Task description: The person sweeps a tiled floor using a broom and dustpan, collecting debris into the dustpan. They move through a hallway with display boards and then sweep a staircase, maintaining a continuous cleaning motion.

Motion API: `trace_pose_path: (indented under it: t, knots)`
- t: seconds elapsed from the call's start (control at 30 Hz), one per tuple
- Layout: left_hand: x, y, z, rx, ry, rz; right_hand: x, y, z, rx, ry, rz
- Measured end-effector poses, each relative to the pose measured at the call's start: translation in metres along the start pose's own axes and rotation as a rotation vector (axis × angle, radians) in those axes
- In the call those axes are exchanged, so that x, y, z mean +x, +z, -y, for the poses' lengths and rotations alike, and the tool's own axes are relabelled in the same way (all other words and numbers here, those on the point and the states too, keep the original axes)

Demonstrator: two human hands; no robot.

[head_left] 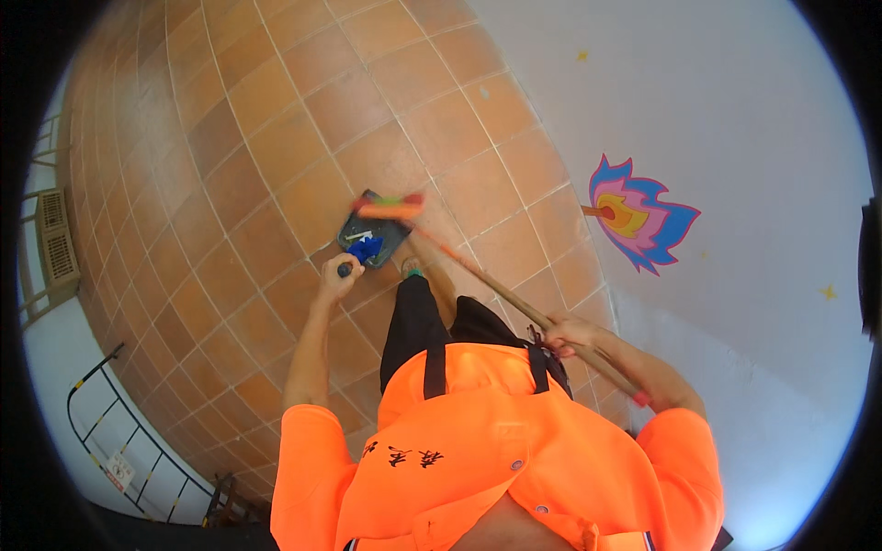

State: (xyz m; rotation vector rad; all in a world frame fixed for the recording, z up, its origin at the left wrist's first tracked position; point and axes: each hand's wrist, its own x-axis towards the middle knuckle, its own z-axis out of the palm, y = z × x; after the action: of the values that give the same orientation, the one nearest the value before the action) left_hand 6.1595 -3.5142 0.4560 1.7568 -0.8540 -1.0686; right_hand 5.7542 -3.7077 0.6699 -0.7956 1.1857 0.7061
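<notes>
My left hand (338, 280) is closed round the dark-ended handle of a long-handled dustpan. The dark grey pan (393, 241) rests on the tiled floor ahead of my feet. A crumpled-looking blue piece (366, 249) and small pale bits show at the pan, near the handle. Across the pan's far side lies the broom head (390, 209), red, orange and green, smeared by motion. Its wooden stick (505, 294) slants back to my right side, where my right hand (571, 334) grips it. The stick's red end (641, 399) rests by my right forearm.
Orange-brown tiles (266, 184) cover the floor. Along the right runs a pale wall (735, 367) with a painted flower (638, 213). At the left stand a black barrier frame (110, 413) with a small sign and a beige slatted piece (57, 241).
</notes>
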Motion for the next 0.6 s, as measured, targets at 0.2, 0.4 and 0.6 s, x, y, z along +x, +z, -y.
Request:
trace_pose_path:
  t: [0.2, 0.4, 0.6]
  knots:
    - [0.005, -0.001, -0.006, -0.136, 0.084, -0.020, -0.087, -0.005, 0.032, 0.347, -0.020, 0.091]
    - [0.031, -0.016, -0.033, -0.242, -0.146, -0.024, -0.068, -0.082, 0.099, 0.340, -0.246, -0.053]
    - [0.078, -0.026, -0.114, -0.296, -0.264, -0.231, -0.019, -0.192, 0.196, 0.387, -0.380, -0.102]
